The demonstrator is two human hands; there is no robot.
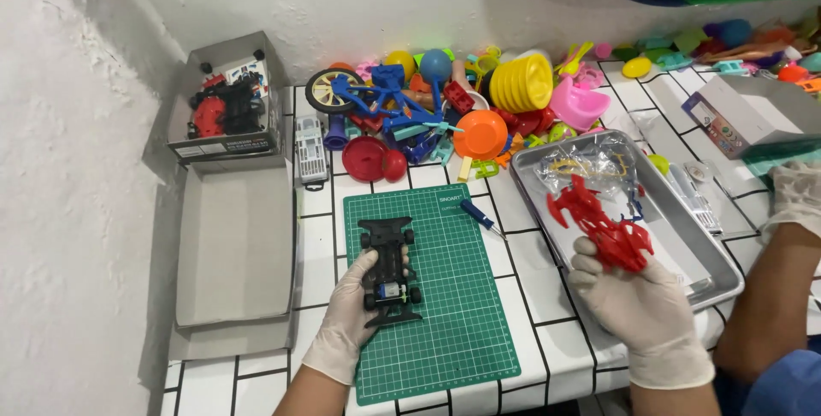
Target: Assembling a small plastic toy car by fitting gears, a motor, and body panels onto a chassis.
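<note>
White tiled counter with dark grout, rough white wall behind. Centre frame, the left hand [352, 309] curls around a black toy car chassis [389, 271] on the green cutting mat [453, 296]. At right, the right hand [637, 300] grips a red car body shell [603, 228] over the metal tray [727, 283]. Toy pile [479, 100] crowds the back edge; bare tiles lie between mat and tray.

— What packaging is on the counter?
— An open grey cardboard box [229, 95] at ten o'clock, with a pale label strip along its front; its flat lid [235, 241] lies just below.
— Anything else?
— A white carton [740, 112] at two o'clock, and clear plastic bags [590, 164] in the metal tray [723, 283].
</note>
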